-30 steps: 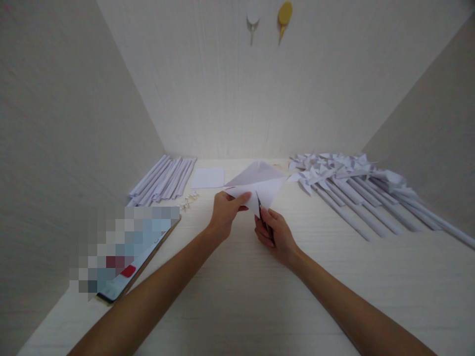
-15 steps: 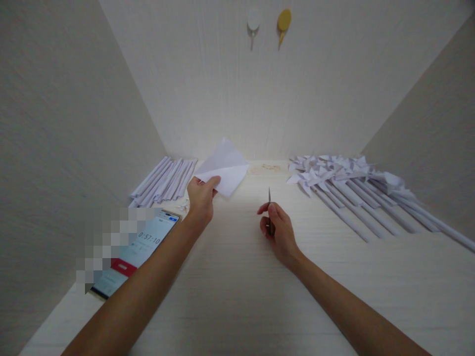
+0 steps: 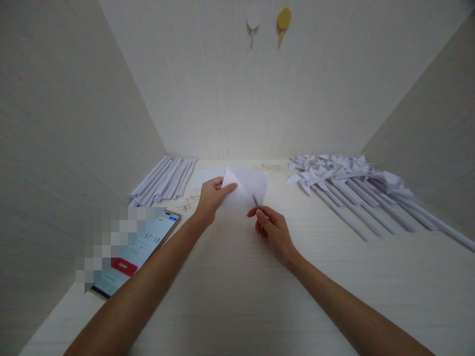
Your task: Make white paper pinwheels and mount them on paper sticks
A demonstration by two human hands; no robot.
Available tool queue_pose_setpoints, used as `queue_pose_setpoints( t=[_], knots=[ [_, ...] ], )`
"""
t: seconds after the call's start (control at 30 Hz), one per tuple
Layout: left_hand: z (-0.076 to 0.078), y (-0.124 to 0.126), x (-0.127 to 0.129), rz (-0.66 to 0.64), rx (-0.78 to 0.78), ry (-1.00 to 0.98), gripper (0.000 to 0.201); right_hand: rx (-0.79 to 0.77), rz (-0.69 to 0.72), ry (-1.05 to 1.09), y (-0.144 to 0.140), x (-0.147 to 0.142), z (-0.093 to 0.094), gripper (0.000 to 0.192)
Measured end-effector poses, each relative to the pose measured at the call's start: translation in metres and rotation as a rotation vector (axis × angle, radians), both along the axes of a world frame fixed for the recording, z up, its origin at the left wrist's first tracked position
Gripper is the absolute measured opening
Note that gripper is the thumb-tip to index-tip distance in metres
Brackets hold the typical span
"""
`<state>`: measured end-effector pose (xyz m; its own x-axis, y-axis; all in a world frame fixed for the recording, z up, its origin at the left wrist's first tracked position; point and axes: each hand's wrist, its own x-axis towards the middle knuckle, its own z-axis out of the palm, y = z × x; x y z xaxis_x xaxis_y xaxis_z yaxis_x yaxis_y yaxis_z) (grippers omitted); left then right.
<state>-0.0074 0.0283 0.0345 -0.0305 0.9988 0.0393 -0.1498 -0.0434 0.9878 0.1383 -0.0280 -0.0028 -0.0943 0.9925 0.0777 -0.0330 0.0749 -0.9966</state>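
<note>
My left hand [image 3: 213, 200] pinches a white square sheet of paper [image 3: 245, 185] by its left side, thumb on top; a crease runs across the sheet. Small scissors [image 3: 256, 200] are gripped in my right hand [image 3: 273, 232], their blades slightly parted and pointing up at the lower right of the paper. The handles are mostly hidden by my fingers. From this view I cannot tell whether the blades touch the sheet. More white paper [image 3: 208, 177] lies flat on the table behind my left hand.
Rolled paper sticks [image 3: 163, 183] lie at the back left, with small pale bits [image 3: 188, 201] beside them. A phone [image 3: 148, 249] showing a timer rests at left. Paper pinwheels [image 3: 334, 173] on sticks are piled at right. Two hooks, one yellow [image 3: 284, 20], are on the back wall [image 3: 222, 99].
My left hand has brought the sheet rightward and nearer, uncovering the flat paper behind. My right hand has shifted slightly left, tilting the scissors toward the sheet, and their blades now show apart.
</note>
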Motion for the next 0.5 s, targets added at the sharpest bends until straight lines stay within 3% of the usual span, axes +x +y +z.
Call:
queue_pose_setpoints(
  t=[0.17, 0.33, 0.5],
  knots=[
    [0.001, -0.005, 0.008, -0.061, -0.057, -0.288, 0.019, -0.002, -0.112, 0.158, 0.002, 0.001, -0.001, 0.03],
    [-0.004, -0.019, 0.024, -0.162, -0.125, -0.184, 0.02, 0.048, -0.064, 0.175, 0.001, -0.001, 0.0, 0.028],
    [-0.006, -0.022, 0.028, -0.017, -0.081, -0.096, 0.021, 0.046, 0.034, 0.151, -0.001, -0.002, 0.001, 0.027]
  ],
)
